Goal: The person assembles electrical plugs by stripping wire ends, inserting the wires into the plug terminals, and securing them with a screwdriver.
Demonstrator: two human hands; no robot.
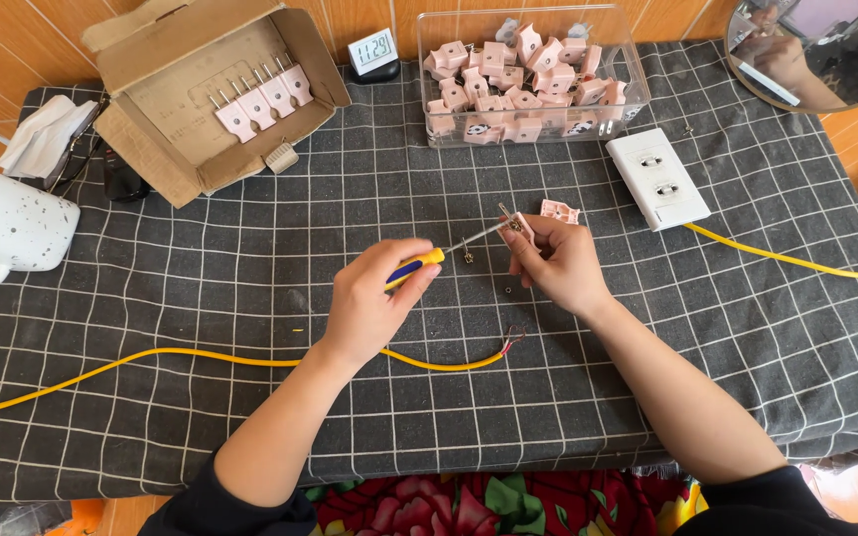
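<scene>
Fingers of the left hand clench a yellow-handled screwdriver, its shaft running up-right into the pink plug half pinched by the right hand just beside.

A screwdriver with a yellow and blue handle and a thin metal shaft lies nearly level, handle gripped in the left fingers, tip meeting a small pink plug half pinched by the right fingers. A yellow cable with bared wire ends lies on the surface below both.
</scene>
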